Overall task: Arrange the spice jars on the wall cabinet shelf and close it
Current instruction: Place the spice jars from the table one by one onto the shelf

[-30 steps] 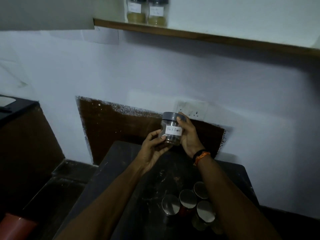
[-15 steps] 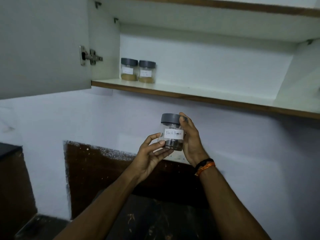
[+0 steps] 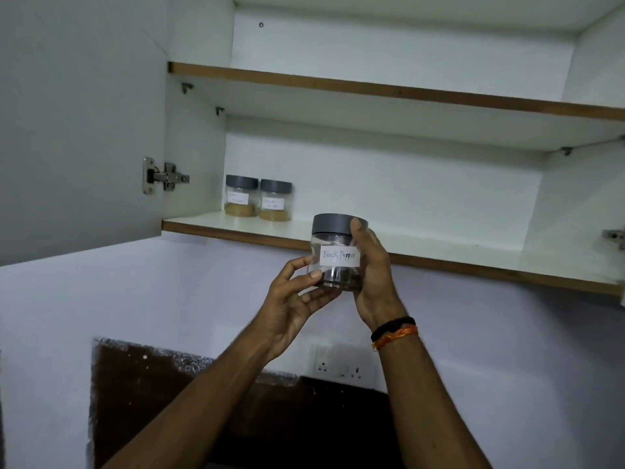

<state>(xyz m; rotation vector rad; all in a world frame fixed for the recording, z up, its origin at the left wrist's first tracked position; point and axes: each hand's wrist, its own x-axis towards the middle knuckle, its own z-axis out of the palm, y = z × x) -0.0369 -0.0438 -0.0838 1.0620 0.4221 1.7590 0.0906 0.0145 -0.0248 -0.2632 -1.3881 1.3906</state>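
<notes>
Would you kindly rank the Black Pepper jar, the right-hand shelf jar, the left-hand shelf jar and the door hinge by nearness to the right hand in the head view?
1. Black Pepper jar: held in the right hand.
2. Right-hand shelf jar: up-left, on the shelf.
3. Left-hand shelf jar: just beyond it.
4. Door hinge: farthest left.

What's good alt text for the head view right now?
Both hands, left hand and right hand, hold a grey-lidded jar labelled Black Pepper just below an open wall cabinet. Two similar spice jars stand side by side at the left end of the lower shelf; the cabinet door is open.
</notes>
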